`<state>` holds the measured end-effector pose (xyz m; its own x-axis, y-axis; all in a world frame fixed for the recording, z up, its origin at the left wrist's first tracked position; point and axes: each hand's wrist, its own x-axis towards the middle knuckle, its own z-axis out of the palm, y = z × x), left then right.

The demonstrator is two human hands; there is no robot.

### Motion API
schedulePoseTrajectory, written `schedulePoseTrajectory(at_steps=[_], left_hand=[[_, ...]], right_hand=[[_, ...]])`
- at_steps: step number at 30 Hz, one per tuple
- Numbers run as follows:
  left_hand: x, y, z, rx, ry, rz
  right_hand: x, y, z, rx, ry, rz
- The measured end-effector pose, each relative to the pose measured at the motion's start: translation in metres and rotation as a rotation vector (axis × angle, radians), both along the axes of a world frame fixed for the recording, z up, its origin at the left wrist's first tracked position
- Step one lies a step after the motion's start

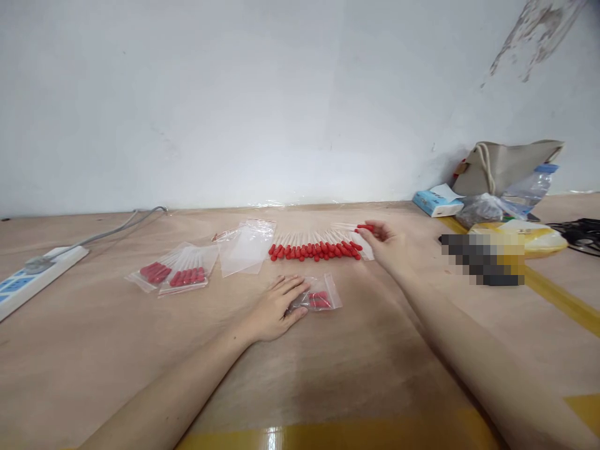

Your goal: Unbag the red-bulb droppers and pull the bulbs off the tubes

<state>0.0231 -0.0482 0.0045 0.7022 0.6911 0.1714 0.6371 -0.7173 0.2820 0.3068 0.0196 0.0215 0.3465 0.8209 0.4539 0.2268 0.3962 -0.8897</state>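
Observation:
My left hand (276, 309) lies flat with its fingers stretched out, over the left end of a clear zip bag (334, 290). Red bulbs of droppers show inside that bag; its left part is hidden under the hand. Beyond it lies a spread row of droppers (315, 251) with red bulbs towards me and thin pale stems pointing to the wall. At the row's right end my right hand (382, 240) pinches at least one dropper (364, 227) by its red bulb, stem pointing left. How many it holds I cannot tell.
Filled bags of droppers (187, 269) and empty clear bags (246, 247) lie to the left. A power strip (42, 275) sits at far left. On the right are a tissue box (435, 203), a beige bag (509, 165), a plastic bottle (534, 187), a yellow package (539, 240) and black cables (581, 234).

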Motion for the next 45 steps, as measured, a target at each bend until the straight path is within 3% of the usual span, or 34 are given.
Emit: schedulePoseTrajectory(at_steps=[4, 8, 13, 17, 19, 27, 37, 40, 45], left_hand=[[-0.001, 0.0, -0.001, 0.002, -0.001, -0.006], [0.0, 0.0, 0.0, 0.002, -0.004, -0.011], [0.0, 0.0, 0.0, -0.005, -0.012, -0.01], [0.0, 0.0, -0.001, -0.012, -0.036, -0.01], [0.0, 0.001, -0.002, -0.012, -0.055, -0.012], [-0.002, 0.0, 0.0, -0.082, -0.059, 0.01], [0.0, 0.0, -0.002, -0.079, 0.008, 0.016], [0.0, 0.0, -0.004, -0.068, -0.019, 0.02], [0.001, 0.002, -0.006, -0.059, -0.068, 0.04]], right_hand=[[-0.025, 0.016, -0.023, 0.099, -0.375, -0.044], [-0.03, 0.015, -0.033, 0.157, -0.643, -0.037], [-0.031, 0.011, -0.033, 0.186, -0.749, -0.059], [-0.034, 0.0, -0.026, 0.193, -0.74, -0.221], [-0.036, -0.012, -0.022, 0.175, -0.697, -0.237], [-0.036, -0.064, -0.023, -0.015, -0.779, 0.314], [-0.04, -0.062, -0.02, -0.079, -0.748, 0.787], [-0.037, -0.061, -0.02, -0.101, -0.725, 0.864], [-0.039, -0.062, -0.019, -0.091, -0.674, 0.836]])
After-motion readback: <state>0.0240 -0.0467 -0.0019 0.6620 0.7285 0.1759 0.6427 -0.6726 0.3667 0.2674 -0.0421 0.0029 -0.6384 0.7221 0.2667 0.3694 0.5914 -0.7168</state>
